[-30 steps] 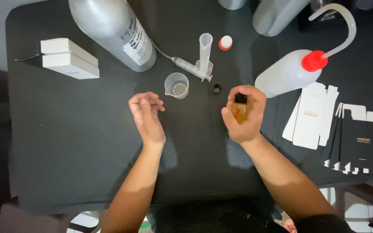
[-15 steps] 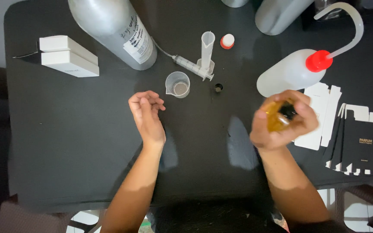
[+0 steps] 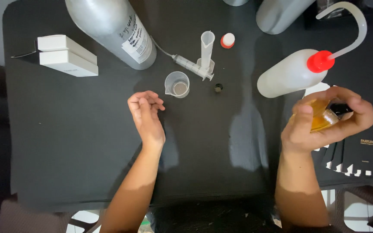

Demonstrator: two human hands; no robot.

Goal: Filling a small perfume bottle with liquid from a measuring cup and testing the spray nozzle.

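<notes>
The right hand [image 3: 324,121] was raised above the right side of the black table [image 3: 65,142], fingers curled tight around a small glass bottle [image 3: 322,121] of amber liquid with a dark cap; the bottle lay tilted in the grip, cap pointing right. The left hand [image 3: 146,116] rested on the table near the middle, fingers loosely curled inward, holding nothing. Just beyond it stood a small clear plastic beaker [image 3: 177,84]. Further back a clear measuring cylinder [image 3: 207,49] stood upright, with a syringe [image 3: 191,67] lying against its base. A soft white squeeze bottle [image 3: 290,75] with a red cap and bent spout lay just beyond the right hand. Flat black cartons [image 3: 359,151] lay under that hand. Two white boxes [image 3: 65,56] sat stacked at far left.
</notes>
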